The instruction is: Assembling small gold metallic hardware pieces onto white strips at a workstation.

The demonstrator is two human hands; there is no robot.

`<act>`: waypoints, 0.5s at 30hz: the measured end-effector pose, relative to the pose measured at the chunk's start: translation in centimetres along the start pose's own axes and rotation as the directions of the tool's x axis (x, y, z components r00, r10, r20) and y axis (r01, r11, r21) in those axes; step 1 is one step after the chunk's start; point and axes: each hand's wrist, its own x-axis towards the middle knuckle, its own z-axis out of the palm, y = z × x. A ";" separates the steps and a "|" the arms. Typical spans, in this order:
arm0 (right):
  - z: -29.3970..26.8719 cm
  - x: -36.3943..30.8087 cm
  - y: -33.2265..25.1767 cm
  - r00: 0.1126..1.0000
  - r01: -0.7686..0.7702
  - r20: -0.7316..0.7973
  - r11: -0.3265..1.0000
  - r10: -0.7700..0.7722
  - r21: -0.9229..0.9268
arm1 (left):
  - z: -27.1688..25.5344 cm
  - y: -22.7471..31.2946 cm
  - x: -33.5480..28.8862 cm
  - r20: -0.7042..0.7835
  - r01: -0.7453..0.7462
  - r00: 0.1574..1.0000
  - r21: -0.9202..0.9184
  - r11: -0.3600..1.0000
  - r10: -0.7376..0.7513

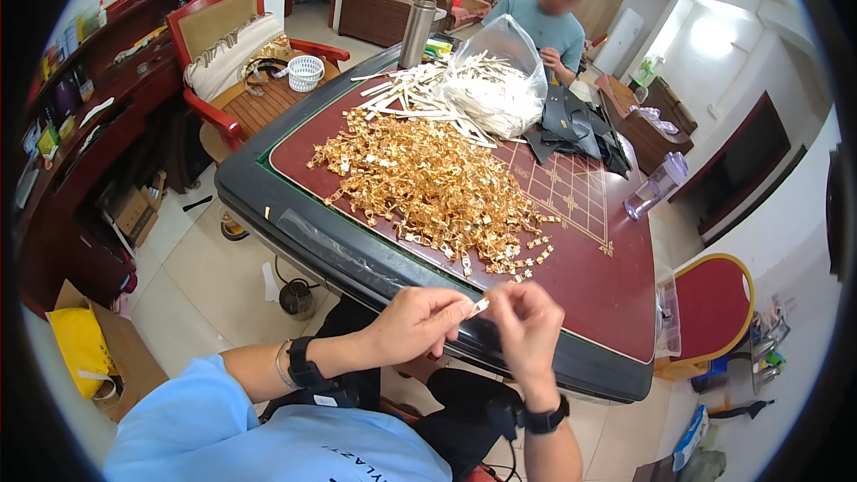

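Over the table's near edge, my left hand (421,321) pinches a small gold metal piece (479,307) between thumb and fingertips; it looks like a buckle or clasp. Just to its right is my right hand (528,326), raised with its fingers closed together and slightly blurred. Whatever those fingers may grip is too small to make out. Beyond both hands, a big heap of similar gold metal pieces (428,183) spreads over the dark red table top (589,295), with several lying loose at its near right side.
Behind the heap lie cream strips (406,98), a clear plastic bag (509,62) of white material and black sheets (576,129). A steel flask (417,33) and a purple bottle (656,186) stand on the table. Across it sits another person (531,22). Chairs (219,62) flank the table.
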 end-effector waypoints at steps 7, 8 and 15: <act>-3.2 7.5 5.5 0.979 -0.146 -0.165 0.973 0.116 -0.178 | -1.5 -1.6 1.3 -0.119 -0.215 0.966 0.139 0.967 0.231; -3.4 7.8 6.4 0.979 -0.090 -0.198 0.979 0.054 -0.181 | -1.8 -1.7 1.4 -0.147 -0.244 0.951 0.181 0.953 0.272; -4.2 4.8 6.9 0.959 0.281 0.122 0.784 -0.257 -0.553 | -5.2 -1.5 2.6 -0.196 -0.371 0.711 0.711 0.597 0.675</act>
